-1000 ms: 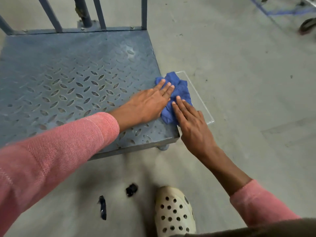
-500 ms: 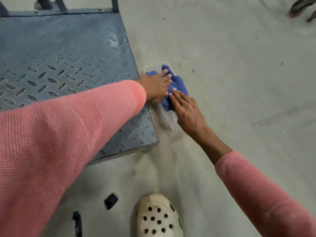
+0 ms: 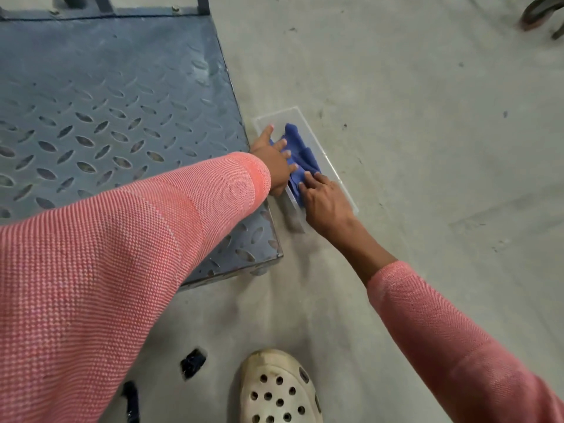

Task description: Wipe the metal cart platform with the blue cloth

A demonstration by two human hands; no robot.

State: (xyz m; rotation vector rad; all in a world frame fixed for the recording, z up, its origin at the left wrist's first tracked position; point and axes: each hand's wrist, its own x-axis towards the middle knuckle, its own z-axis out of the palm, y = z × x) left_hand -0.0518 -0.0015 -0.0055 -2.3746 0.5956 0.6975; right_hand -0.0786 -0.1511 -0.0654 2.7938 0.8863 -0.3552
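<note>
So the blue cloth (image 3: 300, 157) isn't on the cart at all right now, it's bunched up inside a clear plastic tray (image 3: 331, 170) sitting on the concrete floor (image 3: 412, 132), just off the right edge of the metal cart platform (image 3: 116, 111). Both hands are on it. The left hand (image 3: 274, 160) lies flat with fingers spread, palm pressing down on the cloth's left side, one fingertip reaching toward the tray's far corner. It's not pinching anything, just resting on top. The right hand (image 3: 326, 199) comes in from the near side with fingertips pushed into the cloth's near end; can't tell if it's actually grabbing fabric or only pressing. Pink sleeves on both arms, and a cream clog (image 3: 277, 389) near the bottom edge.
</note>
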